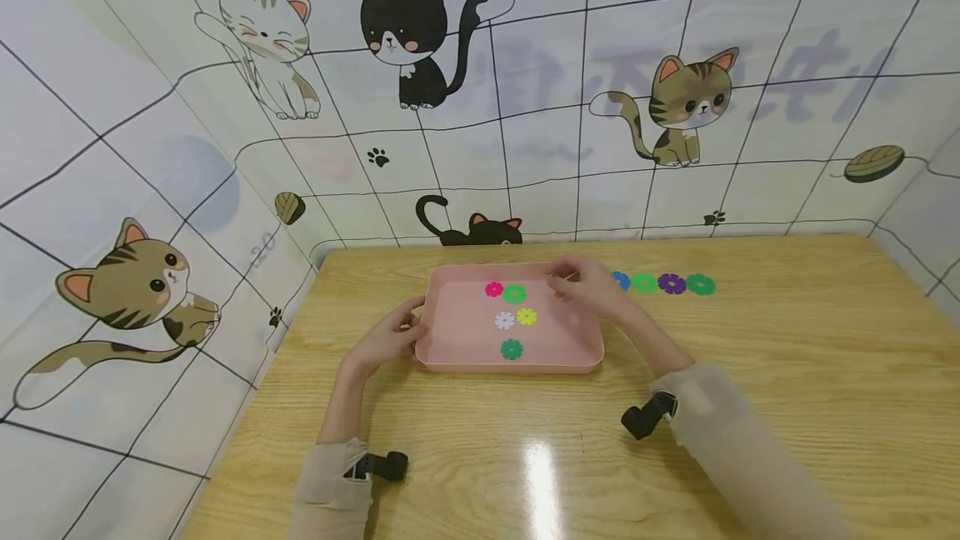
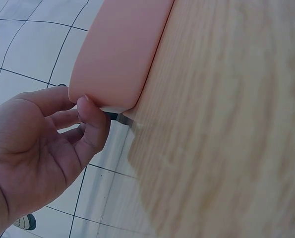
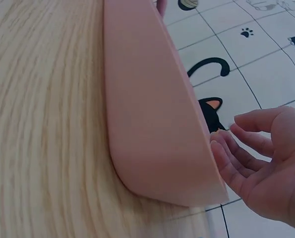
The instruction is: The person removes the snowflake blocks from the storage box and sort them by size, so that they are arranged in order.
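My left hand (image 1: 386, 342) grips the left end of a shallow pink tray (image 1: 457, 352), its thumb against the outer wall in the left wrist view. Inside the tray lie several notched plastic snowflake discs: a pink disc (image 1: 493, 289), a light green disc (image 1: 514, 294), a white disc (image 1: 505, 321), a yellow disc (image 1: 527, 317) and a dark green disc (image 1: 512, 349). Over the tray's back right part, my right hand (image 1: 588, 286) has its thumb and fingertips together. A sliver of an orange-yellow disc (image 3: 218, 131) shows at those fingertips; the rest is hidden.
Right of the tray, a row on the wooden table (image 1: 787, 340) includes a blue disc (image 1: 620, 281), a light green disc (image 1: 645, 282), a purple disc (image 1: 672, 283) and a green disc (image 1: 701, 284). Behind the table stands a cat-patterned wall (image 1: 540, 148).
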Tool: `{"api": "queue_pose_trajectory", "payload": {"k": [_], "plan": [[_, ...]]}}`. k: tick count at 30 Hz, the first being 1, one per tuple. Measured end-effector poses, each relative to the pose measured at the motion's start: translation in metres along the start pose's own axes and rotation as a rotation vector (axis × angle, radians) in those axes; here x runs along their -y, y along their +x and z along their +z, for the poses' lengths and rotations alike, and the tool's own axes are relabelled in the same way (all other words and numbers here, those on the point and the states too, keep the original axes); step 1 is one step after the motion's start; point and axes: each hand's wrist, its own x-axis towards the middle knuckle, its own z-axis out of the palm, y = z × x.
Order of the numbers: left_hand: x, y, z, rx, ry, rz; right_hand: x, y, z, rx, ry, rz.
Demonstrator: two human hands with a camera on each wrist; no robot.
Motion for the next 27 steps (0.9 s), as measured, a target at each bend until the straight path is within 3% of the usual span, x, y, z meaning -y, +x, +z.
{"api": "queue_pose_trajectory", "payload": {"k": [11,18,27], "plan": [[0.0,-0.001,-0.001,0.003,0.007,0.016,-0.009,0.021,0.032,0.018,-0.158,0.017],[0.001,0.0,-0.001,0.005,0.016,0.008,-0.011,0.032,0.048,-0.005,-0.254,0.098],[0.002,0.0,-0.003,0.012,0.025,0.01,-0.011,0.039,0.061,-0.061,-0.24,0.129]]}}
